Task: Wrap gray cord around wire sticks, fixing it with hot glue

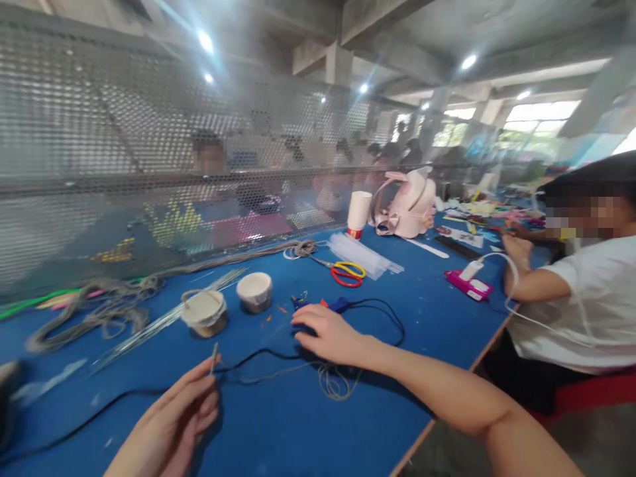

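Note:
My left hand, low and left of centre, pinches the end of a thin grey cord between thumb and fingertips. From there a strand runs right to a loose coil on the blue table. My right hand is palm down with fingers apart, near a blue tool with a black cable; nothing shows in its grasp. Two small tubs, one pale and one with a loop handle, stand beyond my hands.
Scissors with red and yellow handles lie beside clear plastic strips. Grey cord bundles lie left. A paper cup stack, pink bag and magenta power strip are farther back. A person sits right; a mesh screen borders the table.

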Motion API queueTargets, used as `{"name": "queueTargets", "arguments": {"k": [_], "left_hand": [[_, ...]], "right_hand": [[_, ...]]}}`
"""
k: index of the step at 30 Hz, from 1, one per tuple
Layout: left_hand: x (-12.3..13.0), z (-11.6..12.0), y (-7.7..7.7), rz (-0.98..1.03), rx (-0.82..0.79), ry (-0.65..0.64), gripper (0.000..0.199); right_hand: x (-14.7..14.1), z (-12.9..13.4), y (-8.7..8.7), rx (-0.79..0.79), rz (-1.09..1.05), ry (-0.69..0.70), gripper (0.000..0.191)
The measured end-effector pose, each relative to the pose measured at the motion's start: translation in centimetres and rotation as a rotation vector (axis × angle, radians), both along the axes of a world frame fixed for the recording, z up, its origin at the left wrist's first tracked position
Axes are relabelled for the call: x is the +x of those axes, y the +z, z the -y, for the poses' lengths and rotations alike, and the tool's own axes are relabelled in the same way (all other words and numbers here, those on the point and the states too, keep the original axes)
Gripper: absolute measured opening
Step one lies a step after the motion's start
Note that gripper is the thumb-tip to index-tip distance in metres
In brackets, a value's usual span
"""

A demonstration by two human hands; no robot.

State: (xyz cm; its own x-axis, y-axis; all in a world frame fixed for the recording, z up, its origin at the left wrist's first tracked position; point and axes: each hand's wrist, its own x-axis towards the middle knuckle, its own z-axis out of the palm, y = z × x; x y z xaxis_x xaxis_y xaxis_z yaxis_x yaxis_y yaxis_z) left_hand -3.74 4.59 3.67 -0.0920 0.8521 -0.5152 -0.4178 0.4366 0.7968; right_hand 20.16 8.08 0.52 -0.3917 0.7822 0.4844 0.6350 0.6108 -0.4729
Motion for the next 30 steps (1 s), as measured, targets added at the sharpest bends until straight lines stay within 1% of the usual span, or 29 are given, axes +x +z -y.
{"name": "queueTargets", "arguments": {"k": [1, 2, 4, 7, 11, 14, 15, 17, 21, 23, 25, 27, 29, 30], "left_hand": [[0.5, 0.3, 0.4, 0.008, 0.035, -0.036, 0.026], [1.0, 0.6, 0.7, 0.01, 0.055, -0.053, 0.023], [1.9, 1.1, 0.9, 0.014, 0.062, -0.055, 0.02], [2.7, 1.8, 0.8, 0.042, 0.112, -0.09, 0.02], [3.3, 2.6, 0.5, 0.013, 0.129, -0.08, 0.025], [3.9, 3.0, 0.7, -0.004, 0.132, -0.101, 0.027], [4.2, 3.1, 0.8, -0.009, 0.13, -0.116, 0.027], [4.8, 3.3, 1.1, -0.009, 0.13, -0.16, 0.028], [6.1, 3.7, 1.6, 0.04, 0.151, -0.251, 0.025], [6.4, 3.9, 1.8, 0.062, 0.164, -0.274, 0.024], [6.5, 4.0, 2.0, 0.072, 0.176, -0.295, 0.025], [6.4, 4.1, 2.1, 0.074, 0.173, -0.306, 0.026], [6.2, 4.0, 2.1, 0.084, 0.155, -0.306, 0.026], [6.1, 4.0, 2.1, 0.092, 0.148, -0.302, 0.026]], "right_hand": [[0.3, 0.0, -0.3, -0.007, -0.043, -0.018, 0.018], [0.4, 0.1, -0.5, -0.023, -0.075, -0.004, 0.018], [0.5, 0.4, -0.5, -0.049, -0.136, 0.032, 0.019], [0.4, 1.1, -0.3, -0.073, -0.183, 0.094, 0.019], [0.1, 2.3, -0.1, -0.118, -0.217, 0.16, 0.019], [-0.5, 2.9, 0.3, -0.18, -0.288, 0.193, 0.019], [-0.9, 3.1, 0.4, -0.226, -0.33, 0.206, 0.019], [-1.7, 3.3, 0.8, -0.376, -0.456, 0.245, 0.021], [-3.1, 3.5, 1.2, -0.799, -0.802, 0.407, 0.037], [-3.4, 3.5, 1.2, -0.954, -0.904, 0.474, 0.041], [-3.3, 3.3, 1.3, -1.024, -0.924, 0.512, 0.036], [-3.0, 3.2, 1.3, -1.033, -0.897, 0.522, 0.027], [-2.7, 3.1, 1.4, -1.009, -0.872, 0.485, 0.019], [-2.5, 3.0, 1.5, -0.99, -0.863, 0.452, 0.017]]}}
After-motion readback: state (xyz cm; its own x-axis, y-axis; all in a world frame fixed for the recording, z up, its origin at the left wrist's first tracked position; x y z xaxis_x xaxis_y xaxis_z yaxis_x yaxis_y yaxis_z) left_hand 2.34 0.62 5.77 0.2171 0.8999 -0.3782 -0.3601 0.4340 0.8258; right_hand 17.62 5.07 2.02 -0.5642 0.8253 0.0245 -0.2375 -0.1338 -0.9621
